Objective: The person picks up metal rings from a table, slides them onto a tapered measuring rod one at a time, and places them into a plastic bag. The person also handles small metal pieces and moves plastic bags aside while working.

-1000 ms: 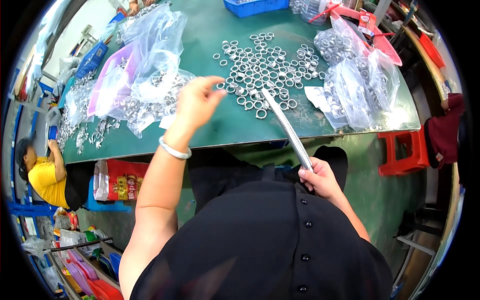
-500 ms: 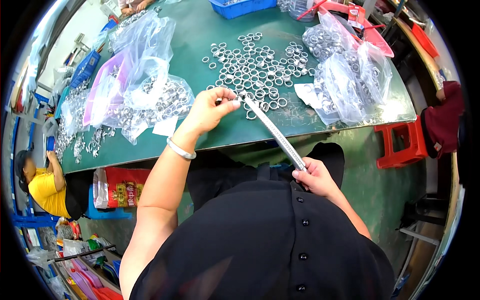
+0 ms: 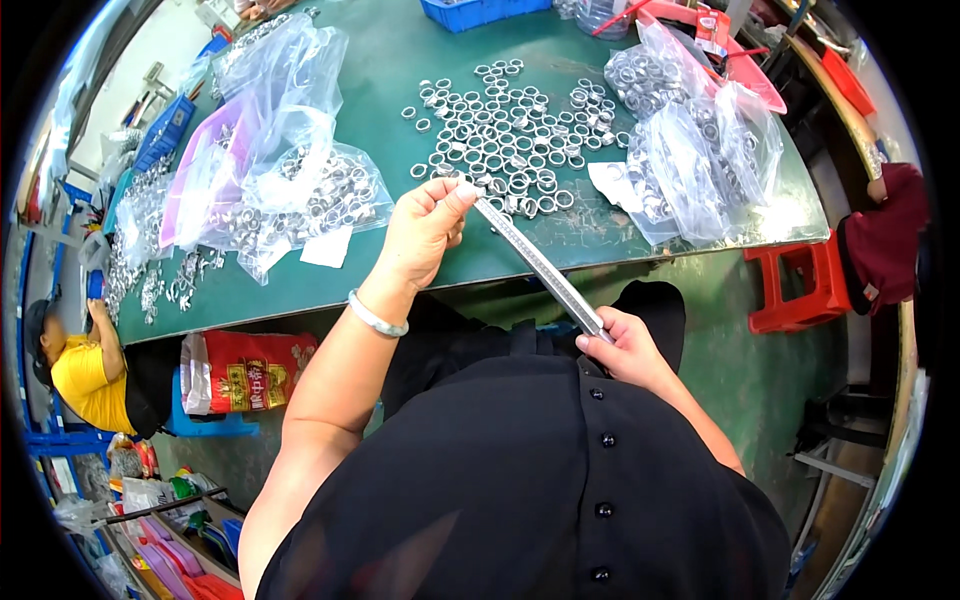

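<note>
Over the front of the green table, my right hand (image 3: 622,345) grips the lower end of a long silver ring mandrel (image 3: 540,262) with markings along its length. The mandrel slants up and left toward my left hand (image 3: 432,222). My left thumb and forefinger are pinched together at its narrow tip; whatever they hold, if anything, is hidden. A light bangle (image 3: 378,314) circles my left wrist. Just beyond the tip, many loose silver metal rings (image 3: 497,145) lie spread on the table (image 3: 400,62).
Clear bags of rings (image 3: 318,190) lie left, beside a purple tray (image 3: 190,190); more bags (image 3: 690,180) lie right. A blue bin (image 3: 480,14) stands at the back. A red stool (image 3: 790,285) is at right. A person in yellow (image 3: 90,385) sits left.
My left hand has shifted slightly toward me and turned, its fingers now closed at the mandrel's tip. The mandrel has moved a little left, still in my right hand.
</note>
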A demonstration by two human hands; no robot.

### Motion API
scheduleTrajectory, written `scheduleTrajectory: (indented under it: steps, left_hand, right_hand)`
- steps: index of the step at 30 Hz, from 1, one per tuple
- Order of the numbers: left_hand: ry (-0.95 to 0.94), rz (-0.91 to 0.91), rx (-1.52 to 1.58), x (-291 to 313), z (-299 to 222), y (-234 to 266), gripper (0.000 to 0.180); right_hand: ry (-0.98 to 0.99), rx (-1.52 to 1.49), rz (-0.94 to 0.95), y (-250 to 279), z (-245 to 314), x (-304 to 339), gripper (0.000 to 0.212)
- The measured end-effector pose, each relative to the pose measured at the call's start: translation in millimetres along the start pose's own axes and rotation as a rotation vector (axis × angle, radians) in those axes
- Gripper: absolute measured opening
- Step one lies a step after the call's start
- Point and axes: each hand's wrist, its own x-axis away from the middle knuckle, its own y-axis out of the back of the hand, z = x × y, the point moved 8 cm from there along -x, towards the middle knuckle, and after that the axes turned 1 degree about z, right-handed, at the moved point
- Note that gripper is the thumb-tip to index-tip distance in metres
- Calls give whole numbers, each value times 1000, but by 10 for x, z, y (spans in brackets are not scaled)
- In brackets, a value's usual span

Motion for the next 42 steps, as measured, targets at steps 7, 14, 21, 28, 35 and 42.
scheduleTrajectory:
  steps: [7, 14, 21, 28, 35, 42]
  left_hand:
    - [20, 89, -17, 187, 256, -273, 12]
    - [-70, 101, -89, 248, 185, -326, 19]
    - [0, 119, -23, 235, 223, -312, 19]
    - [-82, -65, 144, 222, 25, -4, 16]
    - [-834, -668, -453, 584, -1400, 1122, 16]
    - [-436, -1313, -1701, 981, -2461, 2243, 36]
  right_hand:
    - [-12, -16, 24, -50, 95, -43, 14]
    - [-36, -95, 27, -77, 115, -11, 13]
    - [-57, -99, 32, -73, 87, 3, 13]
    - [40, -10, 52, -96, 71, -11, 14]
    - [-67, -92, -29, 2, 11, 49, 15]
    - [-25, -115, 41, -79, 41, -27, 12]
